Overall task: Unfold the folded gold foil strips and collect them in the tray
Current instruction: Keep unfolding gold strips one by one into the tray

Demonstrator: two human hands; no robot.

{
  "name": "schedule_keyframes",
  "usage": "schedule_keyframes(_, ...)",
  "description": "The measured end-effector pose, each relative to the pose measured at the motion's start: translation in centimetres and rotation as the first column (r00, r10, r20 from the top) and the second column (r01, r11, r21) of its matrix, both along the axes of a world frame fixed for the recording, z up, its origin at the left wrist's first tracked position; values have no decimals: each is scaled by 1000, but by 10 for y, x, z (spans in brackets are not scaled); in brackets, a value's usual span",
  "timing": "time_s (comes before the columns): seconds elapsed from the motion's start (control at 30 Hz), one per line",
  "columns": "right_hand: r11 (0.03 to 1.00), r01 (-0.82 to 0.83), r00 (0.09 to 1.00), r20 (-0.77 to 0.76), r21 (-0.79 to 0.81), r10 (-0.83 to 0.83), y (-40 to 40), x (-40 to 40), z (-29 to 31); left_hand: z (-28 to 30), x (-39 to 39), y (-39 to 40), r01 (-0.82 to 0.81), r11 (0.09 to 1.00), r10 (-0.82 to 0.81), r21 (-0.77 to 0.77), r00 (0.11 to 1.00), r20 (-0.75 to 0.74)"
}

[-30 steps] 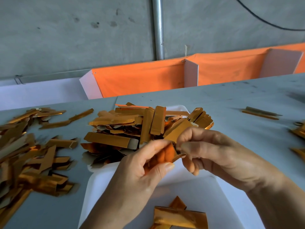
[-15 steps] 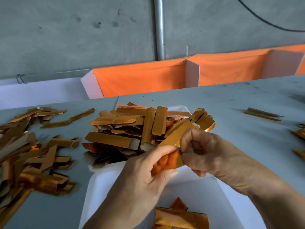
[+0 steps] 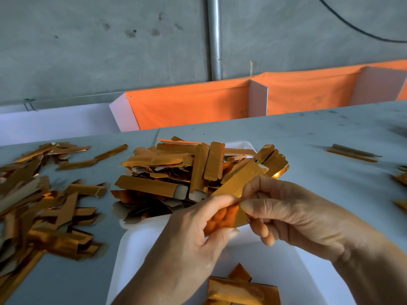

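Observation:
Both hands hold one gold foil strip (image 3: 239, 183) above the white tray (image 3: 136, 249). My left hand (image 3: 193, 245) pinches its lower end between thumb and fingers. My right hand (image 3: 284, 214) pinches it just above, and the strip's upper part rises up and to the right, spread flat. A heap of gold strips (image 3: 187, 170) fills the tray's far half. A few flat gold strips (image 3: 240, 289) lie in the tray's near end.
A loose pile of gold strips (image 3: 37, 208) covers the grey table on the left. A few single strips (image 3: 352, 151) lie at the far right. Orange cloth bins (image 3: 189, 106) line the table's far edge under a concrete wall.
The strip between my hands has been opened: it was folded small in my fingertips and now stands out long and flat, up to the right. Both hands stayed over the tray.

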State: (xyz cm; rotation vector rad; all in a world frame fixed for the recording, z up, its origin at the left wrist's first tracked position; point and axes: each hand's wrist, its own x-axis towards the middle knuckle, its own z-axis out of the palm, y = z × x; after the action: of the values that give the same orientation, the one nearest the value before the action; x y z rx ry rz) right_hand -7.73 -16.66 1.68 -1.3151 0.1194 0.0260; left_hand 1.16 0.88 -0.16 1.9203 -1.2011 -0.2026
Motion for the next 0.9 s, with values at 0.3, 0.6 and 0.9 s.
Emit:
schedule_keyframes(0.3, 999, 23, 999, -30, -48, -24, -1, -1, 1, 0, -1, -1, -28, 999, 28, 34, 1000, 1)
schedule_keyframes(0.6, 982, 83, 997, 7, -168, -83, 3, -1, 2, -1, -2, 0, -36, 999, 35, 13, 998, 59)
schedule_keyframes(0.9, 978, 111, 994, 5, -176, -111, 4, -1, 2, 0, -3, -2, -12, 999, 18, -48, 993, 116)
